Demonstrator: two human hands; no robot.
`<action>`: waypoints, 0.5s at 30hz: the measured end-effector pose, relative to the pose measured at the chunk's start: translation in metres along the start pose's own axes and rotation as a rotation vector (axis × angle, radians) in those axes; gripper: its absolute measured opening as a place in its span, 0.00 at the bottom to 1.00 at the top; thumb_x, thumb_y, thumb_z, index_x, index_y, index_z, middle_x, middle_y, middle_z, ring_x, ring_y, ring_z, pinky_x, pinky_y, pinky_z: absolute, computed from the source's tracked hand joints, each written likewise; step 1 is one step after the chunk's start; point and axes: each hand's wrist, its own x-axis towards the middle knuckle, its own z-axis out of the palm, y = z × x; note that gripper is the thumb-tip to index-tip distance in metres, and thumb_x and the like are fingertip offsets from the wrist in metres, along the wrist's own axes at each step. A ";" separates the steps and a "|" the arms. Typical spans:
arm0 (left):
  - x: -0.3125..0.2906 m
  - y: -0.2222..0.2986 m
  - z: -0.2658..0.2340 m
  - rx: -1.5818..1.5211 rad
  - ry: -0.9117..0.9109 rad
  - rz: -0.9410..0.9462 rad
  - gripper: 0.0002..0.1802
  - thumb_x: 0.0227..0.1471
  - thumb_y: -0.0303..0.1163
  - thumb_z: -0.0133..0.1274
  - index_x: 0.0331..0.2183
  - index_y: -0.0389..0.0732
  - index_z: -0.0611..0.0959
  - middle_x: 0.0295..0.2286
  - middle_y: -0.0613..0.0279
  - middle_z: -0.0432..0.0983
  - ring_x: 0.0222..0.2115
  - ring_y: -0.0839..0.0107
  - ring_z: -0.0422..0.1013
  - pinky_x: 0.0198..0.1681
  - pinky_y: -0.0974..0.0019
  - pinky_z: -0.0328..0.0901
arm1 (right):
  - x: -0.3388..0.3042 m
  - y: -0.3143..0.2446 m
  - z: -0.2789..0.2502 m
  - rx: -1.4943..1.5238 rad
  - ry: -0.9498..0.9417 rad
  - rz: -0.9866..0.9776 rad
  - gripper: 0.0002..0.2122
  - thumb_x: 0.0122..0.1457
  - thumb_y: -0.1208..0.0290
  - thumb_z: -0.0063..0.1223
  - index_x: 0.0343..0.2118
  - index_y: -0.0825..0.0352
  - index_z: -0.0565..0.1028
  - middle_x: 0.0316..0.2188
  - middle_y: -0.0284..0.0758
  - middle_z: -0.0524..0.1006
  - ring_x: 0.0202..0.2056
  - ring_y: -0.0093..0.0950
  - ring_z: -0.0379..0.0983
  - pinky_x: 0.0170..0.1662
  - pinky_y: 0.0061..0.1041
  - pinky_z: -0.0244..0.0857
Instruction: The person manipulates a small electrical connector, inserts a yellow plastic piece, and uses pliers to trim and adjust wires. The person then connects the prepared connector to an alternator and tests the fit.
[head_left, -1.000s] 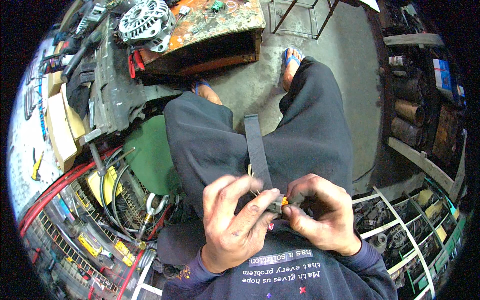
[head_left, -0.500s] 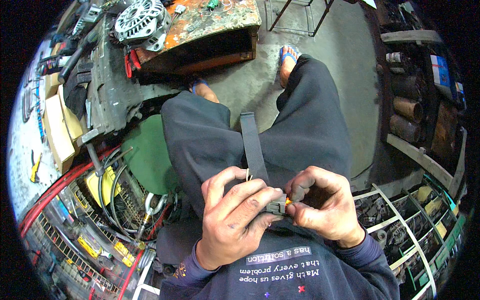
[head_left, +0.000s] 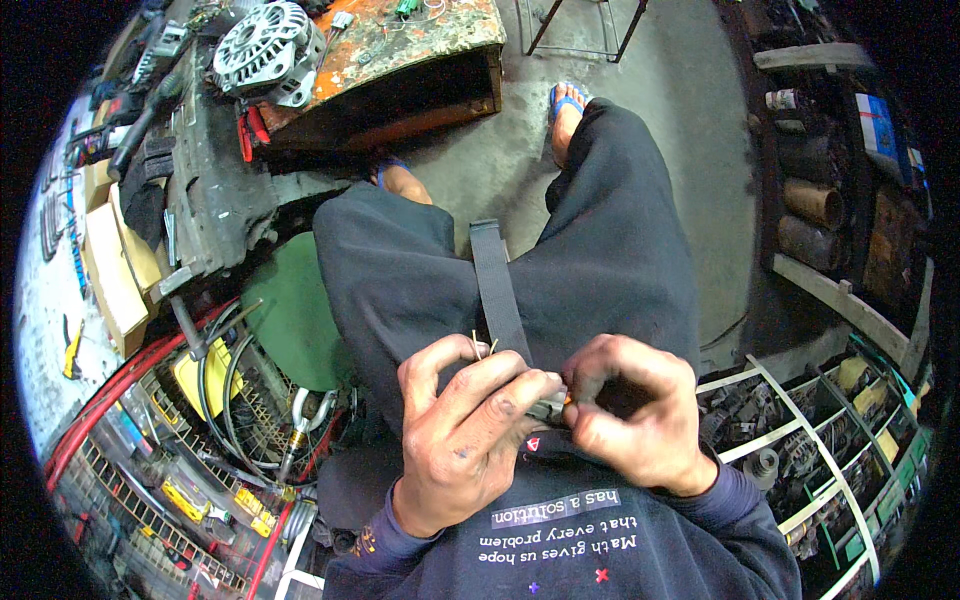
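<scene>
Above my lap, my left hand [head_left: 455, 440] grips a small grey plastic electrical connector [head_left: 546, 411] between thumb and fingers. Thin pale wire ends [head_left: 478, 346] stick up between that hand's fingers. My right hand [head_left: 640, 420] meets the connector's right end, with thumb and forefinger pinched at a tiny orange piece [head_left: 568, 400]. Fingertips cover most of this piece, so whether it sits in the connector or is apart from it is unclear. Much of the connector is hidden behind my left fingers.
An alternator [head_left: 265, 50] rests on a worn bench [head_left: 430, 45], by red-handled pliers [head_left: 252, 130]. At my left are a green round seat [head_left: 295, 310], a hammer [head_left: 188, 328], cables and tools. A metal-framed parts rack [head_left: 815, 440] stands at my right.
Both hands stay together at the connector. My right fingertips have shifted slightly and now cover more of the orange piece. The connector looks tilted, and the wire ends show more. The whole view has shifted slightly.
</scene>
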 end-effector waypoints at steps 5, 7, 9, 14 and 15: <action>0.000 0.002 0.007 -0.096 0.010 -0.133 0.25 0.36 0.27 0.72 0.43 0.44 0.89 0.41 0.64 0.81 0.46 0.54 0.71 0.53 0.53 0.67 | 0.001 0.006 0.002 -0.224 0.110 -0.361 0.08 0.45 0.81 0.63 0.29 0.71 0.76 0.27 0.38 0.77 0.27 0.28 0.76 0.31 0.25 0.68; -0.003 -0.003 0.003 -0.063 0.018 -0.095 0.25 0.36 0.27 0.72 0.42 0.44 0.89 0.41 0.64 0.81 0.46 0.54 0.71 0.53 0.53 0.67 | 0.004 0.002 -0.005 -0.186 0.029 -0.204 0.08 0.46 0.79 0.64 0.30 0.71 0.77 0.26 0.36 0.76 0.26 0.26 0.74 0.31 0.25 0.67; -0.003 -0.007 0.000 -0.159 0.009 -0.103 0.22 0.40 0.33 0.73 0.42 0.44 0.90 0.40 0.62 0.82 0.46 0.54 0.73 0.55 0.53 0.67 | 0.005 -0.002 -0.008 0.061 0.037 0.097 0.08 0.50 0.78 0.64 0.33 0.71 0.77 0.28 0.32 0.77 0.27 0.20 0.73 0.33 0.24 0.67; -0.006 -0.019 0.003 -0.387 -0.010 -0.173 0.24 0.45 0.43 0.73 0.42 0.40 0.89 0.40 0.58 0.84 0.47 0.54 0.76 0.58 0.51 0.67 | 0.004 -0.013 -0.015 0.312 -0.053 0.294 0.06 0.56 0.79 0.67 0.35 0.70 0.79 0.31 0.29 0.79 0.31 0.16 0.73 0.36 0.20 0.67; -0.008 -0.020 0.006 -0.438 -0.001 -0.194 0.25 0.45 0.43 0.73 0.43 0.40 0.89 0.40 0.57 0.84 0.47 0.54 0.76 0.58 0.51 0.67 | 0.005 -0.014 -0.014 0.333 -0.070 0.318 0.06 0.56 0.79 0.67 0.35 0.70 0.79 0.31 0.29 0.79 0.31 0.16 0.73 0.36 0.19 0.67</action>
